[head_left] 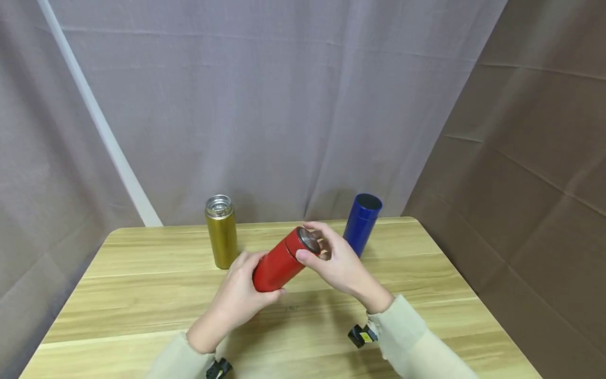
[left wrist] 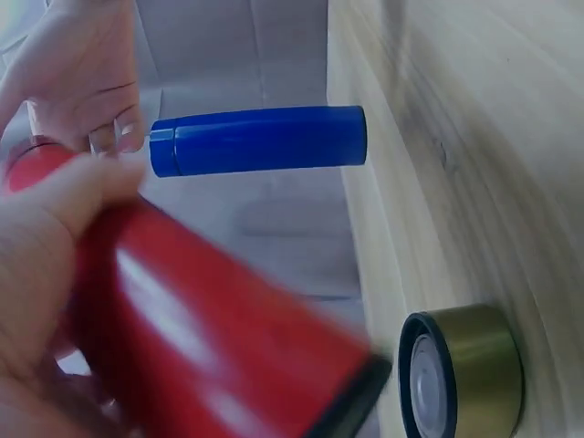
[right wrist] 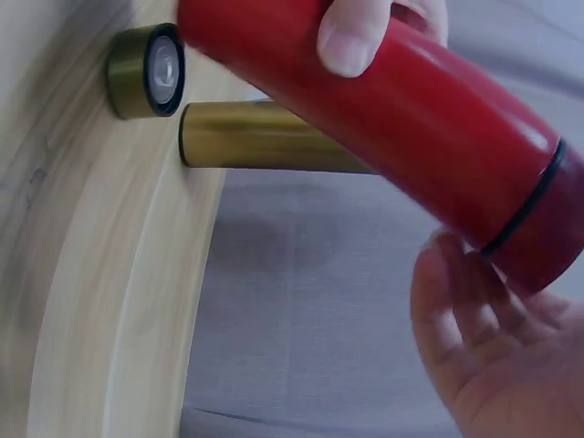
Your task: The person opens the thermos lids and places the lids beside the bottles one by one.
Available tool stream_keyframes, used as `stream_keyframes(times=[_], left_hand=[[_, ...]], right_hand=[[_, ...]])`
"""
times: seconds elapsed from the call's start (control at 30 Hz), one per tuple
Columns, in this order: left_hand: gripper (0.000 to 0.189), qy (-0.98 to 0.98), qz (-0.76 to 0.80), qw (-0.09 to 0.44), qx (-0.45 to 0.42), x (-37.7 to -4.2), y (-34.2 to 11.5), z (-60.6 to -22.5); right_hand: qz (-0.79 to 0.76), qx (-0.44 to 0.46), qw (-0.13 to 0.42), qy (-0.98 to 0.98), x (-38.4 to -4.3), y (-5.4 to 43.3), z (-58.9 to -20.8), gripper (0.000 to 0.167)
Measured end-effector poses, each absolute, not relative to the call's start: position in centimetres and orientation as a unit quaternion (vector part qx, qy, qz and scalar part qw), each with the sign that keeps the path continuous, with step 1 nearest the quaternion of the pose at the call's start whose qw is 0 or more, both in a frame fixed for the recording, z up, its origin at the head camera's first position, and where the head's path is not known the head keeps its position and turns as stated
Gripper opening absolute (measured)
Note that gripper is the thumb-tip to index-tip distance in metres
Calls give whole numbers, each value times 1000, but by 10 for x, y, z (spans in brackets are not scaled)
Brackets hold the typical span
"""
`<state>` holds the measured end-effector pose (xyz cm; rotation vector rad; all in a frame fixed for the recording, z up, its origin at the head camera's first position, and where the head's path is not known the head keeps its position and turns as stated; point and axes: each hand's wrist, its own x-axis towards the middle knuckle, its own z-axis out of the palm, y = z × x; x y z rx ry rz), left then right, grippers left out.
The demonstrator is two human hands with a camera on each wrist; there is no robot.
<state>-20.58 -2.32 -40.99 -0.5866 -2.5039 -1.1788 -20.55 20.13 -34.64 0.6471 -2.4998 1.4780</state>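
Note:
A red thermos flask [head_left: 279, 267] with a dark cap top is tilted above the table, its capped end up and to the right. My left hand [head_left: 241, 292] grips its body from the left, near the lower end. Around the cap [head_left: 294, 240] of the same flask my right hand [head_left: 338, 260] curls, thumb on the near side and fingers on the far side. In the right wrist view, a dark ring [right wrist: 527, 203] marks the seam between body and cap. The cap appears seated on the body.
A gold flask [head_left: 223, 237] stands uncapped at the back left, its metal neck showing. Its apparent gold cap [left wrist: 488, 370] rests on the wooden table [head_left: 142, 295]. A blue flask [head_left: 360, 229] stands at the back right, behind my right hand. Grey curtains [head_left: 284, 105] hang behind the table.

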Motion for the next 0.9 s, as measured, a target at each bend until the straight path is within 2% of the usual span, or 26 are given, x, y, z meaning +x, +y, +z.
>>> stream_keyframes(times=[0.17, 0.3, 0.5, 0.8, 0.9], left_hand=[[74, -884, -336, 232, -230, -210, -26, -413], [75, -883, -314, 249, -243, -212, -28, -414], [69, -886, -300, 251, -250, -214, -29, -414], [67, -896, -312, 179, -262, -216, -37, -404], [70, -894, -310, 185, -266, -218, -41, -400]], right_hand=[[420, 129, 100, -892, -207, 199, -351, 57], [402, 102, 91, -905, -208, 200, -355, 56], [431, 117, 73, -892, -208, 202, -357, 52], [440, 200, 54, -874, -204, 205, -353, 69], [426, 238, 44, -872, -202, 209, -351, 78]])
